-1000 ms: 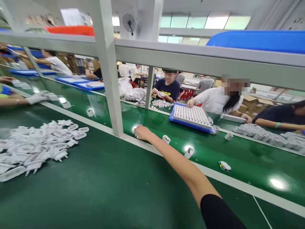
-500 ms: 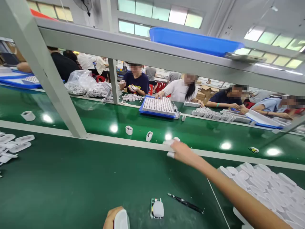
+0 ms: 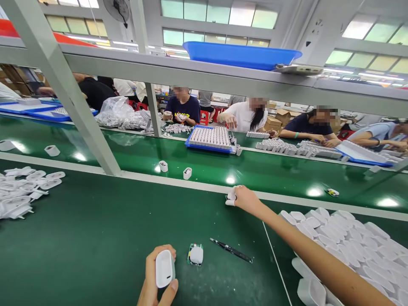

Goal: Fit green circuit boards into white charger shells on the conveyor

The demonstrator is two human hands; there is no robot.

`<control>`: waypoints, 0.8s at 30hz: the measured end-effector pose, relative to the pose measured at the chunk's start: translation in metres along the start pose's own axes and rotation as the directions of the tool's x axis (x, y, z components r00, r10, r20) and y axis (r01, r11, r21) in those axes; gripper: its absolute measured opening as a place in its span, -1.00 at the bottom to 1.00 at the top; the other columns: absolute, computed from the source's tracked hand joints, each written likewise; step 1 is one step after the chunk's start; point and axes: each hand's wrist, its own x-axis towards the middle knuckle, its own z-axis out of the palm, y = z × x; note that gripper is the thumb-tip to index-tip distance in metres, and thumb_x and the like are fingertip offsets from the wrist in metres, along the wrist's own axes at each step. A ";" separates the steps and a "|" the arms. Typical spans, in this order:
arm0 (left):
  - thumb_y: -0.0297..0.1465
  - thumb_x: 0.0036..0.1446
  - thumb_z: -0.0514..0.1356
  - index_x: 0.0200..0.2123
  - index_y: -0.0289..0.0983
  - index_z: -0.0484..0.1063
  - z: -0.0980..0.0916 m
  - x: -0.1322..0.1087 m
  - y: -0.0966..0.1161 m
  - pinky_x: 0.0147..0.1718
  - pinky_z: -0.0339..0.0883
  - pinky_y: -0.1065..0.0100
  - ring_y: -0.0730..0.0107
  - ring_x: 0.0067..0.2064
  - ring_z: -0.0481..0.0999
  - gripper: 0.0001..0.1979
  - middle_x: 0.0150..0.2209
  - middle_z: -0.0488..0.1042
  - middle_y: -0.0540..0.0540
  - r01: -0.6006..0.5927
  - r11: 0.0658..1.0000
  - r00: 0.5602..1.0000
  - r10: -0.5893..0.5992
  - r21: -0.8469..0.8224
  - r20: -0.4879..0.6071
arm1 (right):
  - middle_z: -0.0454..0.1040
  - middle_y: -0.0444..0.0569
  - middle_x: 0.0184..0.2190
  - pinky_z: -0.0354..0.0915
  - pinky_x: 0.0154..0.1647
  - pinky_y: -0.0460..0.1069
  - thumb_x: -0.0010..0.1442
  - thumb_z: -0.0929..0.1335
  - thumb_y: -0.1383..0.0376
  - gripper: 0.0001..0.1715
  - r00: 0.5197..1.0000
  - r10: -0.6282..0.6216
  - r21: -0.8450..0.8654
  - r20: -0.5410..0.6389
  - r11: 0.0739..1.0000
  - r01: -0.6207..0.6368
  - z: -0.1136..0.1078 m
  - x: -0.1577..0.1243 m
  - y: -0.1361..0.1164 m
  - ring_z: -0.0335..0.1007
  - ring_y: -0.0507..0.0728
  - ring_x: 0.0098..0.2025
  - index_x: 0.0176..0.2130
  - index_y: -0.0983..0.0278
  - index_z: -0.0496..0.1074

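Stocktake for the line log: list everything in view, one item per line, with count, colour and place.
white shell: one, white, held in the left hand.
circuit board: one, green with a white part on it, on the near table.
tweezers: one, black, right of the board.
plug parts: a pile, white, far left.
shell stack: many, white, near right.
loose shells: two, white, on the green belt.
blue tray: one, filled with white parts, across the belt.
blue bin: one, on the overhead shelf.
co-workers: several, seated opposite.
left hand: bottom centre.
right hand: stretched to the belt's edge.

Circuit board [image 3: 195,255] left of tweezers [image 3: 231,250]
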 end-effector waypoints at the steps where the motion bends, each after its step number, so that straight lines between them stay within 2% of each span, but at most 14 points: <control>1: 0.05 0.13 0.05 -0.08 -0.18 0.32 0.005 -0.002 0.005 -0.19 0.43 0.23 0.17 -0.20 0.48 -0.52 -0.15 0.44 -0.15 -0.017 1.000 0.999 0.017 -0.009 0.040 | 0.46 0.02 -0.09 0.39 -0.06 0.14 0.28 0.35 0.14 -0.69 1.000 -0.001 0.001 -0.005 1.000 0.001 0.005 -0.012 -0.002 0.43 0.16 -0.08 -0.09 0.31 0.42; 5: 0.03 0.13 0.04 -0.04 -0.17 0.30 0.020 -0.015 0.022 -0.26 0.42 0.22 0.19 -0.29 0.47 -0.52 -0.11 0.42 -0.16 -0.033 0.999 0.982 0.034 -0.008 0.184 | 0.43 0.05 -0.02 0.33 0.03 0.21 0.26 0.36 0.16 -0.66 0.998 -0.053 0.049 -0.047 0.997 0.055 0.015 -0.043 -0.005 0.37 0.22 0.03 -0.04 0.31 0.40; 7: -0.01 0.17 0.02 0.00 -0.16 0.27 0.024 -0.022 0.029 -0.21 0.41 0.22 0.22 -0.28 0.46 -0.54 -0.07 0.40 -0.18 -0.040 0.999 0.973 0.038 0.005 0.228 | 0.41 0.05 0.02 0.31 0.06 0.23 0.25 0.37 0.19 -0.65 0.989 -0.138 0.115 -0.054 0.983 0.143 0.012 -0.044 -0.002 0.34 0.23 0.06 -0.01 0.30 0.39; 9: -0.06 0.22 0.00 0.05 -0.15 0.22 0.027 -0.028 0.033 -0.20 0.40 0.24 0.26 -0.28 0.46 -0.57 -0.01 0.37 -0.19 -0.036 0.999 0.965 0.032 0.007 0.259 | 0.44 0.02 -0.04 0.33 0.03 0.20 0.25 0.38 0.22 -0.71 0.970 -0.238 0.207 -0.047 0.948 0.242 0.007 -0.039 0.002 0.38 0.20 0.01 -0.06 0.31 0.41; 12: -0.09 0.21 0.07 0.06 -0.14 0.26 0.029 -0.032 0.039 -0.08 0.39 0.24 0.21 -0.09 0.48 -0.58 0.07 0.34 -0.18 -0.002 0.998 0.956 0.021 -0.065 0.292 | 0.48 -0.07 -0.27 0.37 -0.08 0.13 0.24 0.38 0.20 -0.78 0.950 -0.305 0.379 -0.069 0.873 0.307 0.001 -0.031 0.007 0.44 0.13 -0.17 -0.25 0.34 0.44; 15: -0.14 0.13 0.19 0.04 -0.10 0.35 0.028 -0.030 0.045 0.06 0.35 0.25 0.13 0.17 0.35 -0.59 0.11 0.35 -0.14 0.052 0.987 0.949 -0.001 -0.152 0.316 | 0.45 -0.08 -0.38 0.38 -0.10 0.15 0.18 0.40 0.12 -0.71 0.955 -0.258 0.588 -0.148 0.753 0.295 -0.003 -0.048 0.005 0.44 0.12 -0.26 -0.31 0.32 0.39; 17: -0.21 0.09 0.25 0.03 -0.07 0.39 0.027 -0.030 0.050 0.05 0.38 0.29 0.15 0.20 0.34 -0.59 0.13 0.36 -0.11 0.085 0.982 0.938 -0.022 -0.169 0.345 | 0.47 0.00 -0.30 0.40 -0.12 0.13 0.15 0.37 0.04 -0.63 0.960 -0.198 0.728 -0.196 0.626 0.278 -0.006 -0.079 -0.004 0.46 0.15 -0.23 -0.24 0.29 0.35; 20: -0.35 0.05 0.28 0.05 -0.04 0.41 0.026 -0.030 0.058 0.02 0.43 0.34 0.19 0.16 0.41 -0.56 0.12 0.40 -0.07 0.079 0.982 0.921 -0.007 -0.171 0.388 | 0.45 0.05 -0.11 0.45 -0.26 0.05 0.19 0.28 -0.09 -0.53 0.966 -0.111 0.880 -0.233 0.398 0.258 -0.014 -0.143 -0.031 0.48 0.14 -0.20 -0.09 0.19 0.27; 21: -0.39 0.04 0.28 0.06 -0.03 0.40 0.026 -0.030 0.060 0.01 0.44 0.35 0.21 0.15 0.42 -0.53 0.11 0.41 -0.06 0.052 0.984 0.914 0.023 -0.172 0.406 | 0.45 0.01 -0.10 0.45 -0.28 0.03 0.19 0.29 -0.10 -0.53 0.966 -0.087 0.924 -0.242 0.284 0.257 -0.017 -0.164 -0.042 0.49 0.11 -0.24 -0.07 0.15 0.27; 22: -0.43 0.04 0.28 0.07 -0.02 0.39 0.026 -0.031 0.062 0.00 0.45 0.36 0.21 0.15 0.43 -0.51 0.11 0.42 -0.06 0.014 0.985 0.904 0.061 -0.172 0.424 | 0.47 -0.02 -0.13 0.45 -0.25 0.02 0.13 0.38 -0.05 -0.56 0.966 -0.065 0.966 -0.250 0.054 0.254 -0.019 -0.182 -0.054 0.49 0.11 -0.24 -0.10 0.12 0.33; 24: -0.46 0.05 0.28 0.10 -0.02 0.37 0.026 -0.032 0.065 -0.02 0.48 0.39 0.22 0.14 0.45 -0.48 0.12 0.42 -0.06 -0.068 0.983 0.877 0.139 -0.169 0.460 | 0.47 -0.08 -0.18 0.43 -0.14 0.01 0.05 0.48 0.04 -0.61 0.969 -0.057 0.937 -0.241 -0.274 0.217 -0.022 -0.209 -0.073 0.48 0.11 -0.19 -0.15 0.10 0.42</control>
